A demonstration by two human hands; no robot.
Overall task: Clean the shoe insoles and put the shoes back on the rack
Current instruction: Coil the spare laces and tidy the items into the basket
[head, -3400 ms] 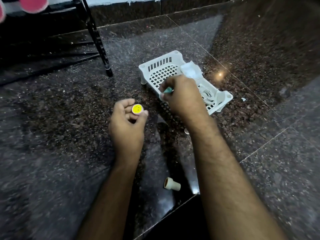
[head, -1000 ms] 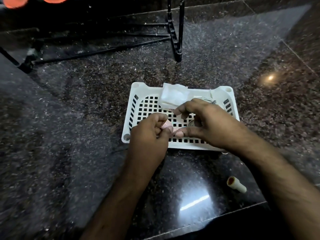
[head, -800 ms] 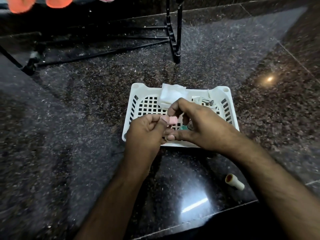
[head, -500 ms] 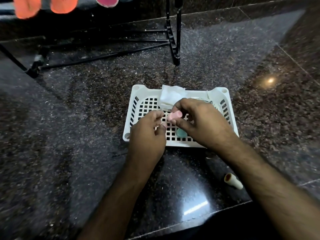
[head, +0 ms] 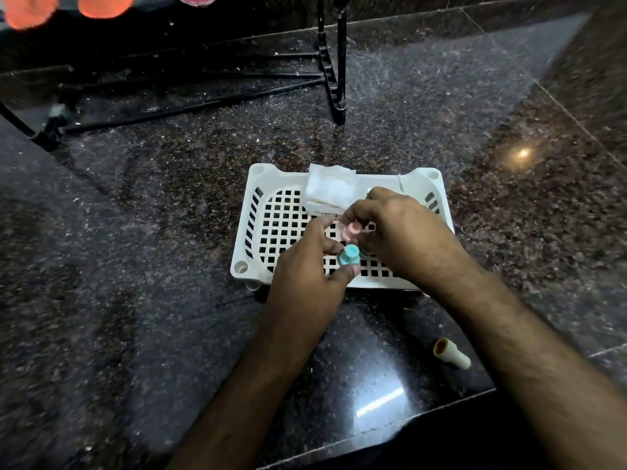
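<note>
Both hands meet over the white basket (head: 258, 212) on the dark granite floor (head: 169, 198). The left hand (head: 305, 286) pinches a small teal piece (head: 349, 256) between thumb and forefinger; the right hand (head: 403, 239) grips a small pink piece (head: 353, 230) just above it. A folded white tissue (head: 330, 188) lies over the basket's far rim. A cream cap (head: 451, 352) lies on the floor near the right forearm. The black rack (head: 334, 72) stands beyond the basket, with blurred orange shoes (head: 68, 6) at the top edge.
</note>
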